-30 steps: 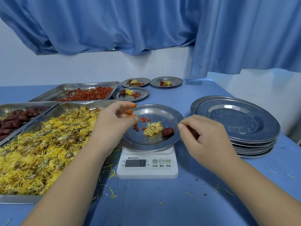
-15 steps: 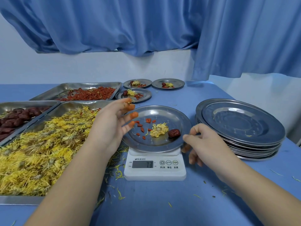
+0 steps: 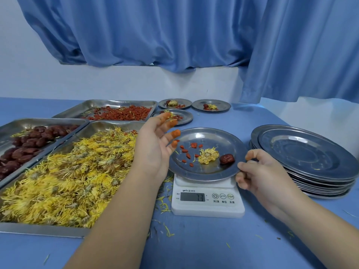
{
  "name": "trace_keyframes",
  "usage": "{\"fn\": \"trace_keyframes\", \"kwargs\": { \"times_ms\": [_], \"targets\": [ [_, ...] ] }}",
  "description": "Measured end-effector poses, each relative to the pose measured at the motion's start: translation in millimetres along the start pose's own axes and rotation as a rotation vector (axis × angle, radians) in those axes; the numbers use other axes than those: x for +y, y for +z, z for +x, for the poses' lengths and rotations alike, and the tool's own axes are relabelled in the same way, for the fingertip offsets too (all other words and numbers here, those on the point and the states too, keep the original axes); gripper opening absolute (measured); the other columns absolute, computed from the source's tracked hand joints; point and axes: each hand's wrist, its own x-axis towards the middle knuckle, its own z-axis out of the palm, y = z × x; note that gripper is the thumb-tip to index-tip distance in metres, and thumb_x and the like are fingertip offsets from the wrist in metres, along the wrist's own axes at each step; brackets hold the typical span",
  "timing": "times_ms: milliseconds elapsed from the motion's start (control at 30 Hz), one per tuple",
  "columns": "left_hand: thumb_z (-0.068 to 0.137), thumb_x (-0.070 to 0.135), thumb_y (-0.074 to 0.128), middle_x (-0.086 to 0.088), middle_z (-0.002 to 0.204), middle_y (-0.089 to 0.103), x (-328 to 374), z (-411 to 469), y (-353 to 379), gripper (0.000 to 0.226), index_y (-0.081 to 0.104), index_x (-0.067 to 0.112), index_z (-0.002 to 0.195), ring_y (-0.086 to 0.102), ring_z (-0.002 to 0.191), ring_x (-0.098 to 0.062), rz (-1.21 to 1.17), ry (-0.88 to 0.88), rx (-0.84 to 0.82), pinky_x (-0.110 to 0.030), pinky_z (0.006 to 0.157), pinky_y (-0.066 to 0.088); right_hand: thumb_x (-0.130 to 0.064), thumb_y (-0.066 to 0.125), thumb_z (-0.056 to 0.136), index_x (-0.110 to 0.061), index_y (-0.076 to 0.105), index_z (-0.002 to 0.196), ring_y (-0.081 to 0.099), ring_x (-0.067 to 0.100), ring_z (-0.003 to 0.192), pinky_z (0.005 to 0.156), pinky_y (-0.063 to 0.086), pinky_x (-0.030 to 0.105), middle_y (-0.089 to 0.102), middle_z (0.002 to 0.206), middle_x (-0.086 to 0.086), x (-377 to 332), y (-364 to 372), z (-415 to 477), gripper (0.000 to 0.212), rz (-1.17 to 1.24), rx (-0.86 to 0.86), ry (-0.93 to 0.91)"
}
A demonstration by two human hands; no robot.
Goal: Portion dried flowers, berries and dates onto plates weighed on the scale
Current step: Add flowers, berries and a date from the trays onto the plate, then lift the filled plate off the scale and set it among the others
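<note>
One plate (image 3: 213, 133) is sitting on the scale (image 3: 207, 199), carrying a dried flower (image 3: 208, 156) at its middle, a date (image 3: 226, 158) just beside it on the right, and berries (image 3: 187, 152) scattered on the left. The scale's display is showing 73. The right hand (image 3: 266, 175) is coming in from the right of the scale, thumb and curled fingers pinching the plate's right rim. The left hand (image 3: 155, 146) is hovering over the plate's left edge, fingers spread apart and holding nothing, fingertips (image 3: 175, 133) showing orange stain. Left of the scale, a flower tray (image 3: 38, 229) is lying heaped with yellow blooms. Further left of the scale a date tray (image 3: 42, 121) is sitting, and behind-left a berry tray (image 3: 116, 102). Three filled plates (image 3: 221, 108) are sitting behind the scale, well apart from it. Right of the scale a stack of plates (image 3: 307, 152) is standing, near the right hand. Loose petals (image 3: 165, 205) are lying on the blue table (image 3: 213, 245) by the scale's left side.
</note>
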Motion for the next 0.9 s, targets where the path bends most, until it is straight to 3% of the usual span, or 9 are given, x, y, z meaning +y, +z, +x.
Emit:
{"fn": "trace_keyframes", "kwargs": {
  "times_ms": [167,433,600,767,900],
  "targets": [
    [0.094,0.025,0.044,-0.001,0.086,0.072,4,-2,0,0.024,0.067,0.018,0.1,0.064,0.07,-0.017,-0.082,-0.005,-0.091,-0.028,0.063,0.044,0.009,0.044,0.092,-0.013,0.039,0.083,0.054,0.014,0.046,0.043,0.043,0.024,0.05,0.053,0.002,-4,15,14,0.025,0.037,0.01,-0.015],
    [0.095,0.035,0.042,-0.007,0.103,0.074,8,-1,-5,0.034,0.068,0.016,0.103,0.07,0.084,-0.023,-0.242,-0.073,-0.048,-0.029,0.063,0.049,0.006,0.043,0.095,-0.013,0.045,0.084,0.055,0.015,0.056,0.044,0.049,0.018,0.05,0.08,0.011,-16,44,94,0.022,0.061,0.176,0.041],
    [0.095,0.041,0.041,-0.007,0.105,0.075,9,4,-9,0.038,0.067,0.016,0.106,0.073,0.09,-0.026,-0.309,-0.119,-0.009,-0.034,0.07,0.049,0.004,0.04,0.095,-0.012,0.048,0.118,0.058,0.016,0.057,0.051,0.052,0.021,0.058,0.081,0.009,-13,55,149,0.029,0.173,0.344,0.139],
    [0.096,0.044,0.04,-0.006,0.102,0.076,8,8,-11,0.041,0.067,0.015,0.106,0.074,0.088,-0.025,-0.349,-0.159,0.048,-0.035,0.072,0.048,0.004,0.04,0.093,-0.009,0.047,0.131,0.056,0.015,0.054,0.042,0.051,0.018,0.059,0.093,0.009,-8,58,184,0.042,0.185,0.476,0.147],
    [0.097,0.045,0.039,-0.005,0.101,0.076,9,8,-12,0.043,0.068,0.015,0.108,0.074,0.088,-0.024,-0.366,-0.178,0.067,-0.036,0.074,0.049,0.006,0.04,0.091,-0.007,0.049,0.13,0.054,0.017,0.058,0.036,0.048,0.017,0.058,0.113,0.014,-5,54,206,0.042,0.199,0.549,0.131]
  ]
}}
